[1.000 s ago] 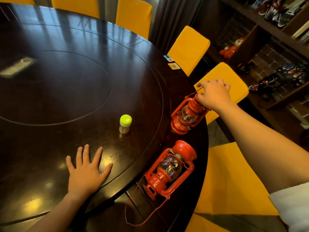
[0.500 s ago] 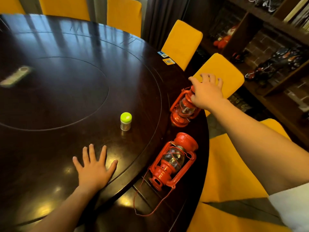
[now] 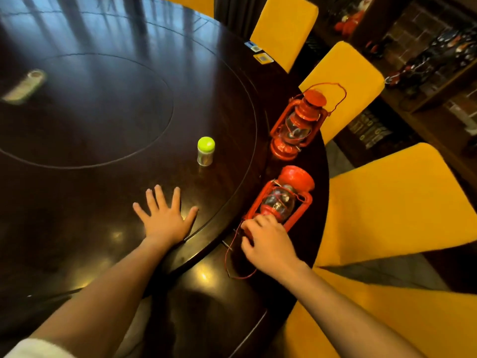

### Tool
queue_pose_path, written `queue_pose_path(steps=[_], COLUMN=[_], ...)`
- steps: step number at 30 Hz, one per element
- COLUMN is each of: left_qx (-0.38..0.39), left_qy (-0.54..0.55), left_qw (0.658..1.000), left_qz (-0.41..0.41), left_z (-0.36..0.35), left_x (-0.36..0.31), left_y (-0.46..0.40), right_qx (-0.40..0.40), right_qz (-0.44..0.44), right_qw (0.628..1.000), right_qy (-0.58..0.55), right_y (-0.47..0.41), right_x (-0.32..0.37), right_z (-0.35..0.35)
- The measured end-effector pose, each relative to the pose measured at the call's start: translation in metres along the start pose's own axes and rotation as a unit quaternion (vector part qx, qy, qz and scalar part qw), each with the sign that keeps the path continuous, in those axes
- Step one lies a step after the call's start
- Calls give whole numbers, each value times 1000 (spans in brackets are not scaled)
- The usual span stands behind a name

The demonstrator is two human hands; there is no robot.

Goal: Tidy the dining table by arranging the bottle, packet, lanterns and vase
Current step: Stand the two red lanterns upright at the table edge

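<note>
Two red lanterns sit at the right edge of the dark round table (image 3: 103, 120). The far lantern (image 3: 296, 125) stands upright with its wire handle raised. The near lantern (image 3: 281, 200) lies tilted on its side, and my right hand (image 3: 268, 244) is closed around its base end. A small clear bottle with a lime-green cap (image 3: 205, 151) stands left of the lanterns. My left hand (image 3: 165, 220) rests flat on the table, fingers spread, below the bottle. A pale packet (image 3: 24, 86) lies blurred at the far left. No vase is in view.
Yellow chairs (image 3: 397, 202) ring the table's right side. Small cards (image 3: 259, 54) lie at the far table edge. Dark shelves with clutter (image 3: 438, 55) stand at the right. A thin red wire (image 3: 232, 262) from the near lantern loops on the table by my right wrist.
My right hand has let go of the far lantern, which now stands upright, and has come back to grip the near lantern's base. My left hand has stayed flat on the table.
</note>
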State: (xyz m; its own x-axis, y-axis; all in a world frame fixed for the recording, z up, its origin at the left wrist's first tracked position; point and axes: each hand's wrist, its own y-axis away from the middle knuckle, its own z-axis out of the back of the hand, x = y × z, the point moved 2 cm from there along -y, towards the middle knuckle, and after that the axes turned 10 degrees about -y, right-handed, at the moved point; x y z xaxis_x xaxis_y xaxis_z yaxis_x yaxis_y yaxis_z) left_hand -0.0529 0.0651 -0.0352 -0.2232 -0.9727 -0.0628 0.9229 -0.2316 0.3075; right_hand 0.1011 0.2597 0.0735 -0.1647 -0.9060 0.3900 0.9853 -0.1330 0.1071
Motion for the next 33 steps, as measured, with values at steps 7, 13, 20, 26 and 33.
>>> queue_pose_path(steps=[7, 13, 20, 26, 33], left_qx=[55, -19, -66, -72, -63], left_qy=[-23, -39, -51, -55, -51], left_qw=[997, 995, 993, 992, 993], left_qz=[-52, -95, -87, -83, -86], left_z=[4, -8, -14, -13, -10], left_x=[13, 34, 39, 42, 40], left_y=[2, 10, 12, 16, 19], right_qx=[116, 130, 158, 83, -20], right_qz=[-90, -103, -52, 2, 24], right_qw=[989, 984, 978, 988, 993], right_qy=[3, 71, 125, 131, 117], right_y=[41, 57, 57, 48, 30], right_x=[16, 30, 40, 46, 35], right_z=[-63, -89, -82, -40, 31])
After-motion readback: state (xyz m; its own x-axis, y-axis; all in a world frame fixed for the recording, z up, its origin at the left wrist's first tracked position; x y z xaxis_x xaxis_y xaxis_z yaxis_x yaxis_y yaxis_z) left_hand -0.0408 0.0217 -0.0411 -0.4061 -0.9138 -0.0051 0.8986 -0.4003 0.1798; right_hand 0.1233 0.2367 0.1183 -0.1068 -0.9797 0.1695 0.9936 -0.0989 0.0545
